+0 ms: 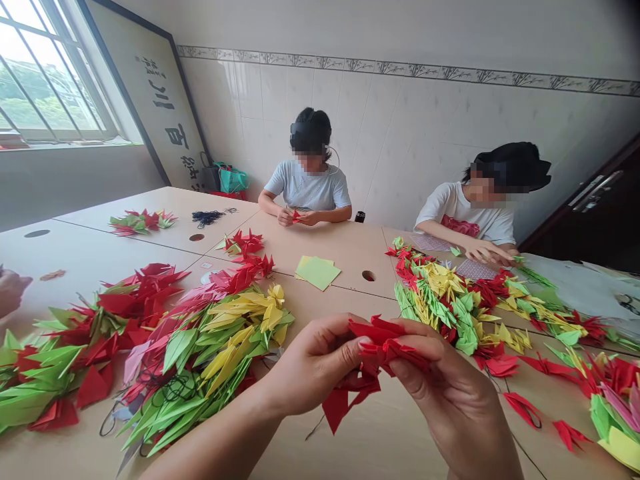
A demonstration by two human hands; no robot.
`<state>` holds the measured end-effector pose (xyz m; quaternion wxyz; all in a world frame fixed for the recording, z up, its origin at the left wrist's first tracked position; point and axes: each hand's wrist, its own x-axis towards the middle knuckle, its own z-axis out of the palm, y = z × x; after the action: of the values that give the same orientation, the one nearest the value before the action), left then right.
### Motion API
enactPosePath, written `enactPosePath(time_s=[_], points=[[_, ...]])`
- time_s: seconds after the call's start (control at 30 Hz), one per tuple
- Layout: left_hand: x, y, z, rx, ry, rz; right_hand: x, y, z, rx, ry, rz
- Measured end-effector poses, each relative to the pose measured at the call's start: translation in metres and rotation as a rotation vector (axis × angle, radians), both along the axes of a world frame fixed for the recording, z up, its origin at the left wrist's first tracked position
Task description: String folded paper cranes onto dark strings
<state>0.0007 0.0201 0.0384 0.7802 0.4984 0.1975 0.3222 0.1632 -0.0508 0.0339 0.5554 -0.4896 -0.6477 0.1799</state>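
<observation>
Between my two hands, above the near part of the table, is a red folded paper piece (383, 350) with several pointed petals and a larger flap hanging below. My left hand (320, 367) pinches its left side with thumb and fingers. On the other side my right hand (445, 387) grips it, thumb in front and fingers behind. A thin dark string hangs near the lower flap. To the left of my hands lies a heap of green, yellow, red and pink folded paper pieces (215, 360). Another heap (445, 293) lies beyond my right hand.
Green and yellow paper squares (319, 273) lie mid-table near a round hole (369, 275). One person (313, 183) across holds a red paper piece; another person (465, 213) works at right. A hand (13, 293) shows at the left edge. Dark string (207, 218) lies farther back.
</observation>
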Motion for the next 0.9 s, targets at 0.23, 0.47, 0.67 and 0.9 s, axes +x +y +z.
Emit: enactPosePath(time_s=[0.23, 0.47, 0.67, 0.9], points=[[-0.001, 0.0, -0.004, 0.096, -0.056, -0.061, -0.004, 0.005, -0.008, 0.03, -0.006, -0.151], [0.0, -0.001, -0.002, 0.194, -0.023, 0.068, -0.015, 0.001, 0.001, -0.18, 0.114, -0.198], [0.0, -0.003, -0.001, 0.203, 0.035, 0.05, -0.013, 0.003, 0.007, -0.122, -0.122, -0.208], [0.002, -0.003, -0.001, 0.231, 0.05, 0.096, -0.011, 0.011, -0.002, 0.115, -0.296, -0.248]])
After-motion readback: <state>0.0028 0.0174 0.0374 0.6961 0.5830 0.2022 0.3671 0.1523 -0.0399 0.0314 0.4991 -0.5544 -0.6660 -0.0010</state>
